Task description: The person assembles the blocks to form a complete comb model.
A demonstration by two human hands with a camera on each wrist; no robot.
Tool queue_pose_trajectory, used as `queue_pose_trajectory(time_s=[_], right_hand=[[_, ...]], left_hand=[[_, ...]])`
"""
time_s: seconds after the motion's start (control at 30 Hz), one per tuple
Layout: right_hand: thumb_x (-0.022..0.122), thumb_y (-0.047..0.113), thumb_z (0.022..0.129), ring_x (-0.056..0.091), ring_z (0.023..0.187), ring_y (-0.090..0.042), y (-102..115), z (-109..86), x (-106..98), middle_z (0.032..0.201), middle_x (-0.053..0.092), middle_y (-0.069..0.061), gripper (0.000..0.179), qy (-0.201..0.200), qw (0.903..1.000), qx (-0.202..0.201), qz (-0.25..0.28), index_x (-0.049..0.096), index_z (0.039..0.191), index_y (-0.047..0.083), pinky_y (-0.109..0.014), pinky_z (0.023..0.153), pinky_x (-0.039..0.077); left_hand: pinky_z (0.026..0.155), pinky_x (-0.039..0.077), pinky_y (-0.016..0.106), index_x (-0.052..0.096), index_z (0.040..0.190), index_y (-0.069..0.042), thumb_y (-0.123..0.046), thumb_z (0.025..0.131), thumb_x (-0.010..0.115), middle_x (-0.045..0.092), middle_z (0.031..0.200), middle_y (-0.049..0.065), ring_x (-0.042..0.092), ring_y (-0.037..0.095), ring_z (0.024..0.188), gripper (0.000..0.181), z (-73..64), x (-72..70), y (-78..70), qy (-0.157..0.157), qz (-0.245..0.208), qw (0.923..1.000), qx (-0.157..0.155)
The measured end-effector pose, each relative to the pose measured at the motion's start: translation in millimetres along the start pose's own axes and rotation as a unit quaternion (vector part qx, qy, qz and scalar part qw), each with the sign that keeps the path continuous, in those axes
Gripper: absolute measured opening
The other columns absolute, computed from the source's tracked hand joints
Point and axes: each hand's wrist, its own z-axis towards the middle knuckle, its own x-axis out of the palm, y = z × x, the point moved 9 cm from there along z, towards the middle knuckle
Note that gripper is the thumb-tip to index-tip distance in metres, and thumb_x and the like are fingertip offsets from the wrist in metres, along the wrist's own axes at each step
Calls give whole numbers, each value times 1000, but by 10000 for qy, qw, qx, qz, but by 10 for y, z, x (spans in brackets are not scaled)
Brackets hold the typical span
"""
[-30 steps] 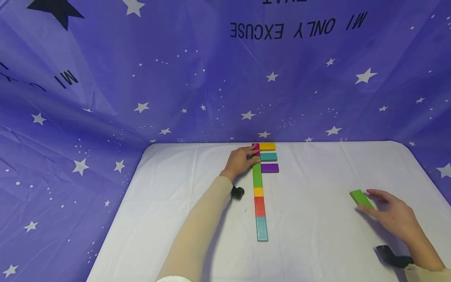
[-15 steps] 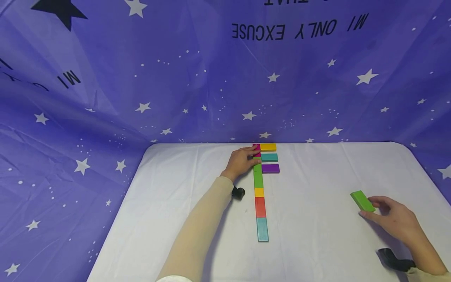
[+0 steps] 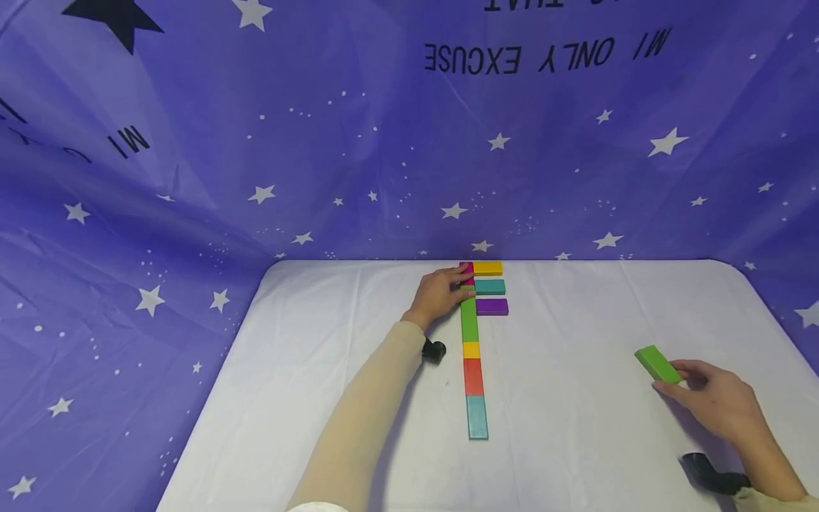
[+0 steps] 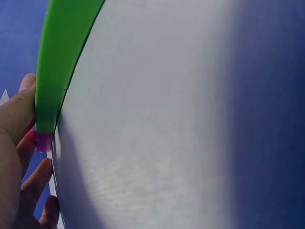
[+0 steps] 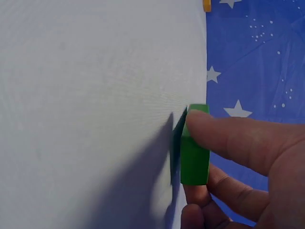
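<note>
In the head view, my left hand [image 3: 436, 297] rests at the far end of a row of flat blocks. Its fingers touch the magenta block [image 3: 467, 279], and the thumb lies on the green part [image 3: 469, 323] of the row. The left wrist view shows the green blocks [image 4: 64, 52] end to end with the magenta one. Toward me the row continues with a yellow block [image 3: 470, 350], a red block [image 3: 473, 377] and a light blue block [image 3: 476, 417]. My right hand [image 3: 719, 398] pinches a green block [image 3: 655, 364] between thumb and fingers, tilted above the tabletop.
Yellow [image 3: 488, 269], teal [image 3: 490, 287] and purple [image 3: 492, 307] blocks stick out rightward from the row's far part. Beyond the white-covered table [image 3: 563, 412] hangs a blue star-patterned cloth [image 3: 384, 142]. Black wrist devices [image 3: 710, 475] sit under both wrists.
The right hand's fingers have come in closer around the green block, which has barely shifted. The left hand and the row stay put; the head view drifts slightly.
</note>
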Motion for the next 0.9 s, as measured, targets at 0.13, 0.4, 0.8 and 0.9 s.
queue_pose_trajectory(time_s=[0.13, 0.4, 0.8, 0.9], right_hand=[[74, 43, 90, 54, 102, -56, 27, -16, -16, 117, 57, -43, 69, -113, 9998, -4, 149, 56, 126, -13, -62, 76, 45], [74, 38, 92, 57, 97, -49, 252, -31, -8, 110, 62, -36, 63, -206, 9978, -324, 547, 58, 130, -9, -38, 64, 40], [80, 24, 86, 59, 89, -37, 779, 18, 66, 104, 67, -28, 46, -593, 9857, -1361, 791, 68, 123, -2, -25, 54, 38], [81, 22, 85, 58, 88, -35, 923, 46, 103, 105, 68, -25, 44, -544, 9816, -1589, 913, 70, 122, 0, -25, 55, 38]], left_hand=[[118, 32, 35, 64, 137, -22, -40, 93, 71, 52, 149, -7, 47, 19, 139, 48, 0, 21, 7, 24, -10, 10000, -20], [119, 31, 35, 64, 138, -23, -41, 93, 71, 51, 149, -9, 47, 18, 139, 48, -10, 7, 0, 56, 76, 9999, -35], [118, 31, 33, 63, 138, -23, -41, 93, 71, 51, 149, -8, 46, 16, 139, 49, 10, 20, 1, 27, 134, 9999, 59], [118, 32, 32, 64, 137, -22, -40, 93, 71, 52, 148, -8, 47, 17, 139, 48, 17, 11, 3, -12, 146, 9999, 88]])
